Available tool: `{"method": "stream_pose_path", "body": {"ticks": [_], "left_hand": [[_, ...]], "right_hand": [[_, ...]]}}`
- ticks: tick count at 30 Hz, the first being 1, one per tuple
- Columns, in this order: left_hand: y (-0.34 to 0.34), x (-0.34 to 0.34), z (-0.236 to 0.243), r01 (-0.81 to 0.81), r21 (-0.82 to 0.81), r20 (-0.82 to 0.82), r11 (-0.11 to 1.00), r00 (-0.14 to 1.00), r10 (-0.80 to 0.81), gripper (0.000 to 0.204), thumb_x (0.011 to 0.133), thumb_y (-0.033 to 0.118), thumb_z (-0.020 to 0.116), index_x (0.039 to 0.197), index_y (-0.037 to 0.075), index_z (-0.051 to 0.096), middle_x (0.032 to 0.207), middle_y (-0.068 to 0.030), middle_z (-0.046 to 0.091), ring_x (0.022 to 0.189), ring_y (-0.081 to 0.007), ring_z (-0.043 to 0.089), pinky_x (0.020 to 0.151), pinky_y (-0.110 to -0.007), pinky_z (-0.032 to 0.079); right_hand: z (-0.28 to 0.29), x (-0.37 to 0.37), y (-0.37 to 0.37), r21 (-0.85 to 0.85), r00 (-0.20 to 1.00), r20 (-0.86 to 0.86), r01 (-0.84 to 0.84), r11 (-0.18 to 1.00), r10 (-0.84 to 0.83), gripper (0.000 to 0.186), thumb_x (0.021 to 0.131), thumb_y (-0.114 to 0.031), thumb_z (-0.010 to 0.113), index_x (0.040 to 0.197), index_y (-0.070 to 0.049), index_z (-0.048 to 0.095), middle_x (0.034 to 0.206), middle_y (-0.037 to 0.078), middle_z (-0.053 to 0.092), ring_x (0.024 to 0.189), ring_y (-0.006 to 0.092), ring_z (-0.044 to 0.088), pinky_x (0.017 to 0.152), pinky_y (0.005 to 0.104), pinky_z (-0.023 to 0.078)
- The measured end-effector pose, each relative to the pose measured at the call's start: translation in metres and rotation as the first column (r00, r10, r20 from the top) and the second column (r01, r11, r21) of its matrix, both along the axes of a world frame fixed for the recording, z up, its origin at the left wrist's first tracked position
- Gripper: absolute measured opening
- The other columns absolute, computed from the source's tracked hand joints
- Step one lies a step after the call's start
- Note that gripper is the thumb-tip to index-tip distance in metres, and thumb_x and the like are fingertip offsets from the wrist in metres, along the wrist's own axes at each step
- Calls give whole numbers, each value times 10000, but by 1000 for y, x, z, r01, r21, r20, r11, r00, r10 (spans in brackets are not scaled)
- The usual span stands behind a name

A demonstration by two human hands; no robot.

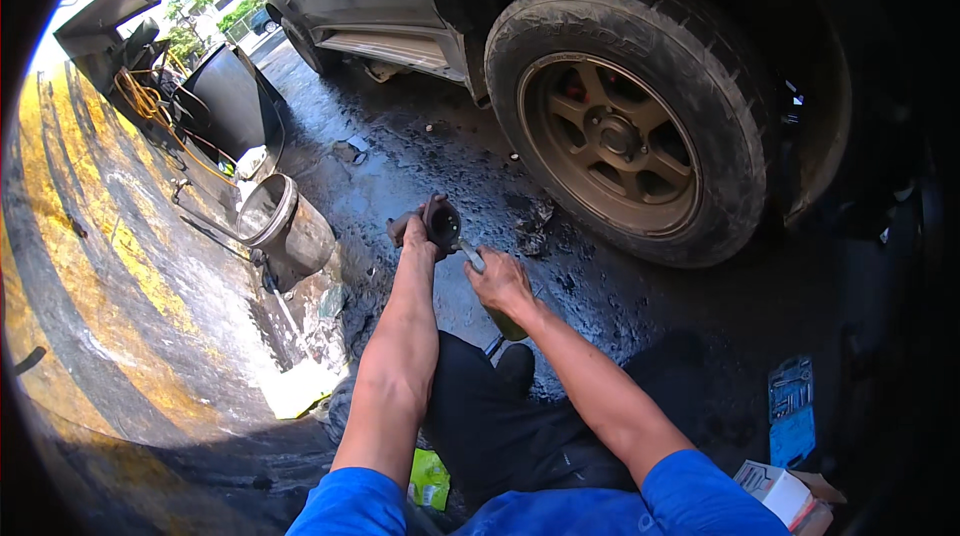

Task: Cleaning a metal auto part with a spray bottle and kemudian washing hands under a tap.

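Observation:
My left hand (415,234) is closed around a dark, rusty metal part (441,222) with a round hollow mouth turned to the right. Close by on the right, my right hand (503,284) grips what looks like a spray bottle. Its pale nozzle (472,256) points up and left at the mouth of the part, and a greenish body (507,325) shows below the palm. Fingers cover most of the bottle's neck. Both hands are over wet, oily ground, in front of my dark-trousered legs.
A vehicle's large wheel (620,131) with a bronze rim stands ahead right. At left are a dirty bucket (300,231) and a dark bin (232,101) beside yellow cables (150,106). A blue tool case (791,411) and a white box (775,491) lie at lower right.

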State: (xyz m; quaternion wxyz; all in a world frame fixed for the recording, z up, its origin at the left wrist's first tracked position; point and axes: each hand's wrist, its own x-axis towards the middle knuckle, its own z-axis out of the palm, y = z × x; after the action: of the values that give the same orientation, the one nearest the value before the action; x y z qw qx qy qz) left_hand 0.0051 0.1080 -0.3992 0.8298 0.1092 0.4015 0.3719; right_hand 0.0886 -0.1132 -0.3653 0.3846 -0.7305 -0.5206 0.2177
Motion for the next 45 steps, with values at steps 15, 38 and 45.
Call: {"method": "stream_pose_path", "body": {"ticks": [15,38,45], "left_hand": [[1,1,-2,85,20,13,996,996,-85,248,981,378,505,1025,197,669,956,-47,708,858,-238,683,782,-450,590],[17,-7,-16,69,47,-51,997,996,-66,241,1009,312,466,1052,184,667,954,-56,721,865,-247,685,780,-467,581],[15,-18,-12,150,101,49,983,987,-156,257,1008,303,482,1012,152,690,931,-56,722,842,-241,687,778,-446,588]], "right_hand": [[-2,8,2,167,996,-77,47,985,-34,362,912,-378,638,1026,-34,619,913,259,680,905,480,641,793,542,499],[-13,2,23,8,986,-161,49,999,-47,523,890,-432,655,1119,38,648,965,292,683,965,478,645,843,498,512],[-15,-1,41,-80,976,-214,23,997,-40,547,883,-457,657,1162,14,652,1023,282,686,1031,454,642,898,493,503]]}}
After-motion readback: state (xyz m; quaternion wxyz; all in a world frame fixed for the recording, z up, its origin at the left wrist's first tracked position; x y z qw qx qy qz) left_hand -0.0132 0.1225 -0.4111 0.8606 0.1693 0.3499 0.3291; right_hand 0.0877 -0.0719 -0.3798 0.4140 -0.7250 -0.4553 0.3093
